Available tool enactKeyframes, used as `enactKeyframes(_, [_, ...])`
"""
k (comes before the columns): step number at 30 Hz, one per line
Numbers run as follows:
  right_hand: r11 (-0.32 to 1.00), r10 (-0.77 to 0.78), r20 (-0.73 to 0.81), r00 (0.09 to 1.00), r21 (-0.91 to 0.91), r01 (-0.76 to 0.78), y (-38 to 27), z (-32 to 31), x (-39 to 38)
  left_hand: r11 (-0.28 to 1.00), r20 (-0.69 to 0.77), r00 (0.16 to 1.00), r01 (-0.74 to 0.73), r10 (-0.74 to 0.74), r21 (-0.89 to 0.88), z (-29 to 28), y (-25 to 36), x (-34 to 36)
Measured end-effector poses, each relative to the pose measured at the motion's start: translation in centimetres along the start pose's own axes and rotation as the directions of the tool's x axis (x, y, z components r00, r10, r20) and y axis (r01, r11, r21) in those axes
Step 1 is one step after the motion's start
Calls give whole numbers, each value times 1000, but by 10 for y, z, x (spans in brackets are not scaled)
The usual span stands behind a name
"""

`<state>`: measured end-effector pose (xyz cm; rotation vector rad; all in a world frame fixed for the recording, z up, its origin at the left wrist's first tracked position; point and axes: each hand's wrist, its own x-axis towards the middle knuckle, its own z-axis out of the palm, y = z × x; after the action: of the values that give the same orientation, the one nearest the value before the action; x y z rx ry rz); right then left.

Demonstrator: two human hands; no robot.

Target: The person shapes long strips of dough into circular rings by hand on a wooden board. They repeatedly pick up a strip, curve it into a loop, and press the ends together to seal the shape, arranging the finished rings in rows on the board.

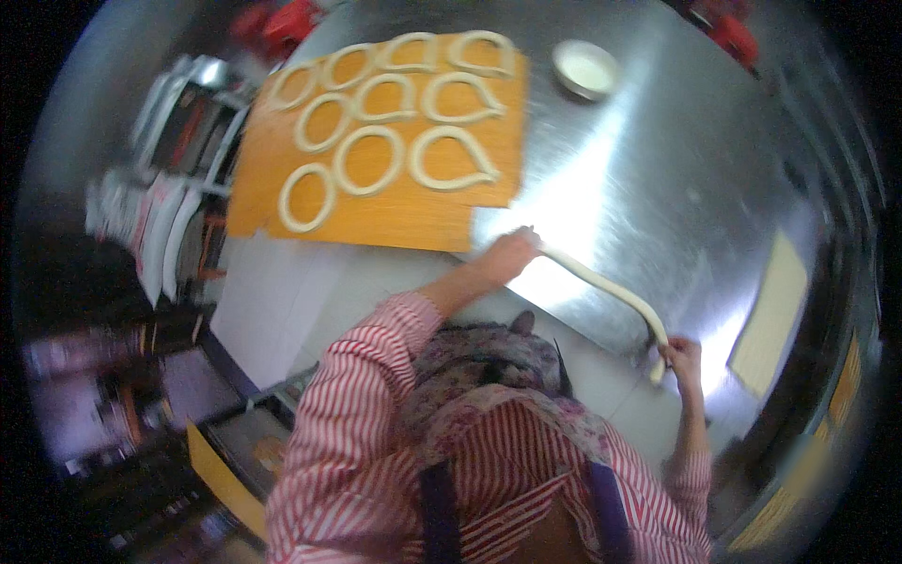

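Dough rope [601,287] spans the steel table [658,160], its long axis running from far left to near right, its near end hanging below the right hand [681,357] and partly hidden by it. Left hand [507,256] closes on the far end and the right hand pinches the near end, though motion blur obscures the fingers. Shaped dough rings [371,160] lie on the orange board [423,211] at far left, with a small white bowl [584,68] beyond.

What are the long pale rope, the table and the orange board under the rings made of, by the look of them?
The rope, stretched between the left hand and the right hand, looks like soft raw dough: pale, matt, sagging in a curve. The table seems to be stainless steel, grey with bright glare. The board looks like wood or a card sheet, flat, matt and orange; I cannot tell which.
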<state>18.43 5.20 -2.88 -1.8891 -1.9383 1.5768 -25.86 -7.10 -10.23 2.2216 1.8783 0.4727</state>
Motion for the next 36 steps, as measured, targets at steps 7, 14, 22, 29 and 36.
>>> enactKeyframes(7, [981,58,261,963,165,-104,-164,57,-57,513,427,862,505,-271,-694,-130,-12,-77])
enactKeyframes(14, [996,-26,523,852,84,-21,-365,250,-19,-239,488,759,425,-431,-873,-258,-172,-248])
enactKeyframes(22, [794,-488,500,715,-86,602,-628,481,41,201,-6,378,479,-926,-854,-391,-380,-340])
enactKeyframes(29, [472,-787,207,581,-404,784,-600,705,155,253,-315,124,875,-941,-413,-241,-500,-364])
enactKeyframes(36, [410,-742,237,627,-579,705,-630,725,130,334,-321,263,922,-910,-194,-255,-533,-329])
